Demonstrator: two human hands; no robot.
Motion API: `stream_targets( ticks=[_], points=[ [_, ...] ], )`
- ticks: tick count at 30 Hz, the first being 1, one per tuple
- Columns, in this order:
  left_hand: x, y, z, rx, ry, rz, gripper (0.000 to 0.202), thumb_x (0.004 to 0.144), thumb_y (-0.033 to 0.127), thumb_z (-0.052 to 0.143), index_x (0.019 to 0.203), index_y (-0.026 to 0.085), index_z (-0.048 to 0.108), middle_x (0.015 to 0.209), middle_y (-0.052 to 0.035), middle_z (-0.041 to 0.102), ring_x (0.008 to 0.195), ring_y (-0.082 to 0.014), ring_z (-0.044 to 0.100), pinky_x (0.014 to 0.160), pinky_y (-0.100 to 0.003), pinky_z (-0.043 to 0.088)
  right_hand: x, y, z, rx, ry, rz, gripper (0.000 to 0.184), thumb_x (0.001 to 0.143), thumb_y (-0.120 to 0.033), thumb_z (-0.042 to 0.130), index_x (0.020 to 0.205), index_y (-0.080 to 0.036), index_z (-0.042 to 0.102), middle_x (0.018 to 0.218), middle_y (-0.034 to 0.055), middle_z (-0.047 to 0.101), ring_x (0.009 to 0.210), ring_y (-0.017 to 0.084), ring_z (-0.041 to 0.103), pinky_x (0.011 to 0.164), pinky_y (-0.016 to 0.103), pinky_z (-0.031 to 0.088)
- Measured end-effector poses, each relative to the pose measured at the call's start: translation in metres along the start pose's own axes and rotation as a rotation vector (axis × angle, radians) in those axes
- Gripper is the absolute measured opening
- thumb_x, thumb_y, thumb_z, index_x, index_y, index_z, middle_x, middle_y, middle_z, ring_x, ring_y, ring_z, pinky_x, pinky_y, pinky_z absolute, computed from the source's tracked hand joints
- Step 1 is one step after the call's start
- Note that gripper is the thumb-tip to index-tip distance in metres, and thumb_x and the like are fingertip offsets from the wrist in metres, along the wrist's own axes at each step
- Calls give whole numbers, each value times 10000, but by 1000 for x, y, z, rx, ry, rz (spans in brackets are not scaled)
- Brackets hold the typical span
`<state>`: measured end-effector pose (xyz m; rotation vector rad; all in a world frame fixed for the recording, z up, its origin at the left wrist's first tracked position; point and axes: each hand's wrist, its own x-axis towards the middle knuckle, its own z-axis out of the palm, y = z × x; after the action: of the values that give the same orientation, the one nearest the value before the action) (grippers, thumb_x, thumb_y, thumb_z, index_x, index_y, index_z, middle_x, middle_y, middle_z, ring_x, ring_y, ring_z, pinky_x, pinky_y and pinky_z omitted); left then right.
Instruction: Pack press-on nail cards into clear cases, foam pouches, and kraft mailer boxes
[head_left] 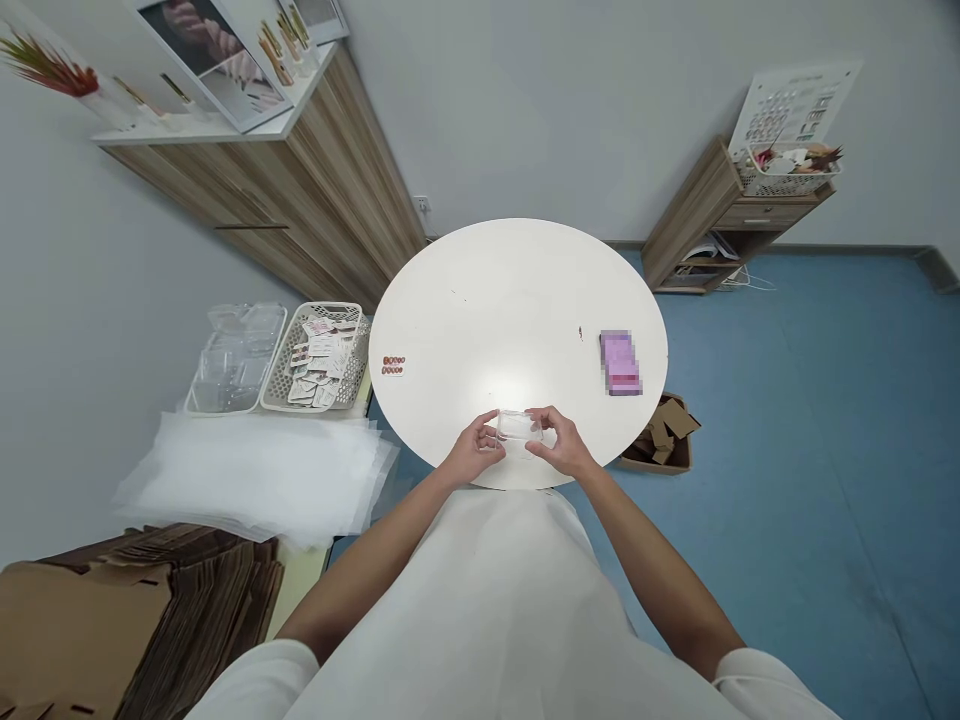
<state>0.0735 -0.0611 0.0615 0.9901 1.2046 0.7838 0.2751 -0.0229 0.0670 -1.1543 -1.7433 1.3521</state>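
Observation:
Between my two hands is a small clear plastic box (519, 426), held over the near edge of a white round table (487, 280). My left hand (477, 447) grips its left side with the fingertips and thumb. At the opposite side, my right hand (561, 442) pinches the box the same way. Whether the box's lid is raised I cannot make out. A set of small red-brown press-on nails (393, 366) lies at the table's left. On the right side rests a blurred purple item (621, 363), with a tiny dark red piece (580, 332) beside it.
Left of the table stand a basket of small cards (356, 395) and a basket of clear plastic boxes (232, 365). Nearer me lie translucent sheets (255, 470) and stacked flat cardboard (82, 630). A carton of cardboard pieces (679, 458) sits on the floor at right.

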Motion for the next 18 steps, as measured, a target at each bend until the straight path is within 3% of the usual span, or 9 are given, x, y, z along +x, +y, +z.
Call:
stream_targets(
  ticks=[5,11,15,18],
  points=[
    [0,-17,-3,36,28,-36,652,651,237,664,1238,223,382,933,-48,536,710,-85,533,704,-291,469,21,9,9,54,23,288,297,813,-456,382,919,-216,521,838,6,597,610,107,561,643,280,435],
    [6,-33,-5,-57,80,-43,600,649,234,670,1199,213,432,924,-39,534,699,-78,538,716,-299,471,33,19,19,237,32,465,431,791,-436,435,1143,-190,472,935,46,574,577,86,545,603,258,449],
    [14,-39,-5,-148,128,-102,606,648,223,674,1200,207,424,944,-48,536,711,-83,549,703,-302,481,20,24,22,274,37,504,562,754,-422,505,1260,-215,378,1081,66,528,718,111,577,680,272,467],
    [21,-44,-6,-166,158,-131,594,652,207,668,1194,201,425,967,-58,542,741,-97,563,709,-305,483,7,32,29,226,82,539,605,699,-388,571,1254,-238,384,1151,70,488,782,124,570,702,287,472]
  ],
)
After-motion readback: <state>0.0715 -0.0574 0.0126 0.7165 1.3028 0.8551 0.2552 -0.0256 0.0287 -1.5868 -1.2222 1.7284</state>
